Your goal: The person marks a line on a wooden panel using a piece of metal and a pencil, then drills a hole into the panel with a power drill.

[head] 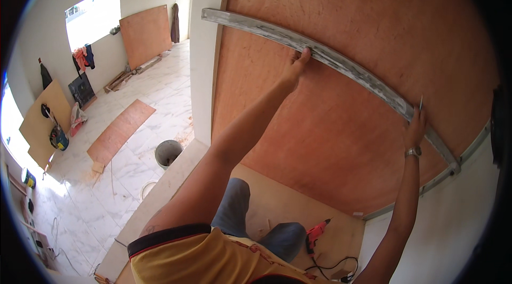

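A long metal straightedge bar [348, 63], smeared with grey residue, lies across a large reddish plywood panel [304, 132]. My left hand [299, 64] grips the bar's lower edge near its middle, thumb on its face and the other fingers partly hidden. Farther right, my right hand [417, 127] is at the bar, with a thin pencil-like marking tool [421, 102] pointing up from its fingers. The bar's left end overlaps a white wall edge [206, 64]. Its right end reaches a metal channel [476, 144] along the panel's side.
A red power drill [317, 236] with a black cord lies on the wooden surface [272, 214] by my knees. Beyond the ledge [160, 204], a bucket [168, 153] and a plywood strip [120, 130] rest on the tiled floor [168, 84]. Another plywood sheet [146, 36] leans under the window.
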The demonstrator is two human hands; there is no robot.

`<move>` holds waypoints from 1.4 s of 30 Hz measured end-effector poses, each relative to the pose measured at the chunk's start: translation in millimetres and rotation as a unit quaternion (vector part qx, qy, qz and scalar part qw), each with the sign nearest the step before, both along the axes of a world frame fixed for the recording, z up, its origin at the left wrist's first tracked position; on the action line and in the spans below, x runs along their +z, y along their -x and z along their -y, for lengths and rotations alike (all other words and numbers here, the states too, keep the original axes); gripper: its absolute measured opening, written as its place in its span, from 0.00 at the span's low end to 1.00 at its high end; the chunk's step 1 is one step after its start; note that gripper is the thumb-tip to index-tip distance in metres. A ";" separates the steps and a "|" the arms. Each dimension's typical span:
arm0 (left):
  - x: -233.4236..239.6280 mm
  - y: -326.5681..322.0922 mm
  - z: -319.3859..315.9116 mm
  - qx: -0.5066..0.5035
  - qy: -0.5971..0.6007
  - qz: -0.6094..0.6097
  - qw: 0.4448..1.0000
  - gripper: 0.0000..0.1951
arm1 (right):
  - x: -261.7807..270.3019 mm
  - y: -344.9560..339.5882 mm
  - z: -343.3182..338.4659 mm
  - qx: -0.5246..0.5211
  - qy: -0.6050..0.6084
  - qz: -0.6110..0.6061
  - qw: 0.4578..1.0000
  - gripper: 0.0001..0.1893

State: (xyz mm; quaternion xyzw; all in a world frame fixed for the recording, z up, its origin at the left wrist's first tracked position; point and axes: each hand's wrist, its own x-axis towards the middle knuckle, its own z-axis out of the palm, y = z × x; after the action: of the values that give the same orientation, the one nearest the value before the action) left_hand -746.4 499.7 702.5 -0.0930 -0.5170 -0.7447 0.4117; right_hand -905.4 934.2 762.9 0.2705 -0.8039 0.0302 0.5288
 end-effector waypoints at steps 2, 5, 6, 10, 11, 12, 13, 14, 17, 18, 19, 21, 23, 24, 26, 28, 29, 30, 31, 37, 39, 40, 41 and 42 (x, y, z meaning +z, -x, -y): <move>-1.6 -0.1 3.6 -0.002 0.031 0.000 1.000 0.44 | -0.6 -0.1 0.8 0.000 0.003 0.001 1.000 0.40; -2.8 -0.8 2.5 0.000 0.027 0.012 1.000 0.45 | -1.0 -0.4 0.8 0.000 0.007 0.017 1.000 0.41; -2.9 -1.2 0.7 0.001 0.018 0.020 1.000 0.45 | -1.4 -0.7 0.6 0.000 0.005 0.017 1.000 0.40; -0.5 -4.9 2.6 -0.014 0.021 0.027 0.999 0.43 | 0.7 0.6 1.2 -0.014 0.004 0.029 0.999 0.40; -0.1 -5.5 0.0 -0.015 0.020 0.027 0.999 0.43 | 0.3 1.1 0.9 -0.015 0.003 0.030 0.999 0.40; 0.5 -5.7 -3.2 -0.016 0.001 0.007 1.000 0.39 | -0.4 1.6 0.7 -0.014 0.005 0.022 1.000 0.40; 1.1 -5.8 -5.2 -0.017 -0.018 -0.013 1.000 0.36 | -0.4 1.6 0.6 -0.012 0.007 0.014 1.000 0.40; 1.6 -6.5 -5.6 -0.018 -0.019 -0.013 1.000 0.36 | -0.6 1.8 0.7 -0.013 0.007 0.014 1.000 0.40; 3.0 -6.5 -8.1 -0.023 -0.021 -0.021 0.999 0.35 | -0.9 3.7 -1.6 -0.015 0.007 0.004 1.000 0.40; 2.1 -5.5 -11.2 -0.025 -0.024 -0.028 0.999 0.35 | -1.0 4.4 -3.9 -0.009 0.006 0.000 1.000 0.40; 0.8 -4.3 -8.6 -0.023 -0.025 -0.037 0.999 0.35 | -0.3 4.9 -2.5 0.001 0.006 -0.005 1.000 0.40; 0.7 -2.1 0.8 -0.005 -0.001 -0.023 1.000 0.37 | 1.6 6.5 0.5 0.007 0.009 -0.001 1.000 0.40; -0.5 0.4 2.6 0.008 0.022 -0.009 1.000 0.38 | 1.7 7.8 0.2 0.008 0.010 0.004 1.000 0.40; -1.6 1.4 2.9 0.019 0.018 -0.013 1.000 0.38 | 1.6 8.3 0.4 0.007 0.009 0.001 1.000 0.40; -4.4 1.9 4.2 0.030 0.015 -0.015 0.999 0.38 | 0.5 2.2 5.3 0.007 0.007 0.001 1.000 0.40; -7.5 3.6 3.4 0.009 0.015 0.020 1.000 0.39 | -1.3 -6.0 3.9 -0.015 -0.004 0.026 1.000 0.36; -8.9 6.9 -0.5 0.004 0.015 0.021 1.000 0.39 | -4.4 0.2 -2.4 -0.020 -0.004 0.028 0.999 0.36; -11.0 11.1 -5.5 0.013 -0.005 -0.004 1.000 0.36 | -9.1 11.0 -9.5 -0.012 -0.007 0.003 1.000 0.36; -11.6 18.7 -16.0 0.015 -0.025 -0.031 0.999 0.34 | -13.5 20.8 -22.1 -0.011 -0.010 -0.022 1.000 0.36; -42.6 36.7 -56.5 0.036 -0.096 0.104 0.989 0.25 | -9.5 74.4 -41.0 0.039 -0.033 -0.160 0.986 0.45; -45.1 11.8 -76.4 0.031 0.089 0.133 0.987 0.18 | -19.3 45.1 -9.5 0.005 -0.003 -0.040 0.999 0.48; -32.1 21.2 -109.7 0.048 0.178 0.064 0.981 0.14 | -6.0 60.7 -41.1 0.042 -0.007 -0.124 0.991 0.49; -27.8 25.2 -119.9 0.090 0.265 0.004 0.960 0.10 | -3.2 51.7 -27.9 0.049 -0.007 -0.152 0.987 0.49; -15.9 22.1 -126.2 0.151 0.376 -0.068 0.912 0.06 | -8.8 39.7 -14.0 0.022 -0.001 -0.095 0.995 0.47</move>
State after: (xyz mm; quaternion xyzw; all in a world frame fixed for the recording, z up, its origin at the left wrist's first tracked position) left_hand -768.5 625.9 686.6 -0.2124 -0.7371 -0.4163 0.4881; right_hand -945.1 948.2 754.1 0.2900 -0.7441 0.0154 0.6016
